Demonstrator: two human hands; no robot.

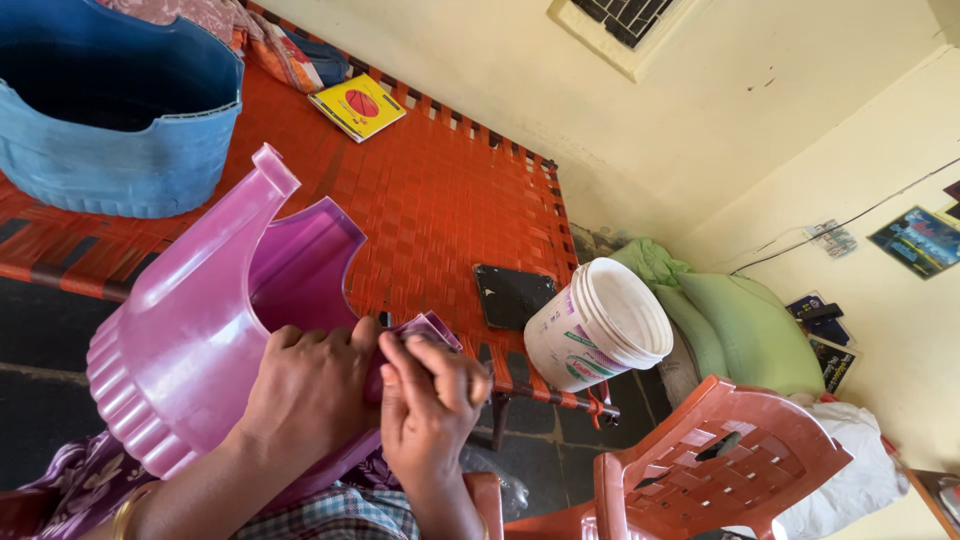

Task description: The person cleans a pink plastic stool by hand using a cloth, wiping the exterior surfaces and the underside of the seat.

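A pink plastic tub [190, 330] with a ribbed base and a raised handle lies tilted on my lap, its opening facing the cot. My left hand [305, 390] grips the tub's rim from the near side. My right hand [430, 400] pinches the same rim edge right beside it, fingertips pressed on the pink plastic.
An orange woven cot [440, 190] carries a blue tub [110, 120], a yellow booklet [358, 105], a dark flat slab [512, 295] and a white bucket [600, 325]. An orange plastic chair [720, 460] stands at the lower right, green cushions [740, 320] by the wall.
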